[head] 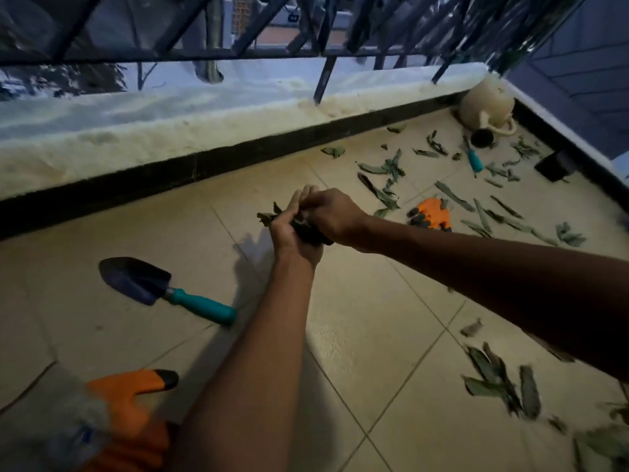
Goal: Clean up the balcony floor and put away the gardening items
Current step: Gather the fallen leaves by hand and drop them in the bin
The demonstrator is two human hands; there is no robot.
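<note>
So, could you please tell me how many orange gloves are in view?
2: one orange glove lies at the bottom left near the trowel; the other glove lies among the leaves on the right. More may be hidden.

Dim dusk light w/ warm glow on the floor tiles [357, 294]; we see hard arm shadows left of the trowel-side tiles. Wide-angle bend in the railing [204, 56]. Leaves [500, 379] at lower right motion-blurred, noise throughout.
</note>
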